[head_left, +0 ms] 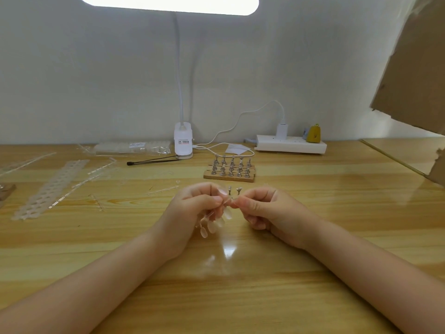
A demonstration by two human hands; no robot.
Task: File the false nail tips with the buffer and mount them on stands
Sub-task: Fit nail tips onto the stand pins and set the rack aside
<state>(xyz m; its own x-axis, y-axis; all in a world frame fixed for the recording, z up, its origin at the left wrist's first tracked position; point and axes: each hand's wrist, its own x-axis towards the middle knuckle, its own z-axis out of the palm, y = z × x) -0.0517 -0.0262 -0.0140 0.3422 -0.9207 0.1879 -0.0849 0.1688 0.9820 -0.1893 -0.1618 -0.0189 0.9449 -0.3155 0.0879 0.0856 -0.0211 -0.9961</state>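
- Wooden surface (313, 237) fills the bottom half, with a grey wall behind it.
- Clip-on desk lamp (183, 141) sits at the back edge, a white power strip (290, 145) off to its right.
- Honeycomb-looking plastic strip (51, 188) lies on the left, running diagonally from near-left to far-right.
- Left hand (190, 213) has its fingers curled around a clear sprue of false nail tips (213, 222); the sprue's long axis slants from lower left up to the right, and the tips fan downward toward the surface.
- Right hand (265, 210) pinches the sprue's upper end, fingers curled in.
- Wooden block of metal nail stands (230, 168) is just behind the hands; two loose stands (234, 190) sit closer.
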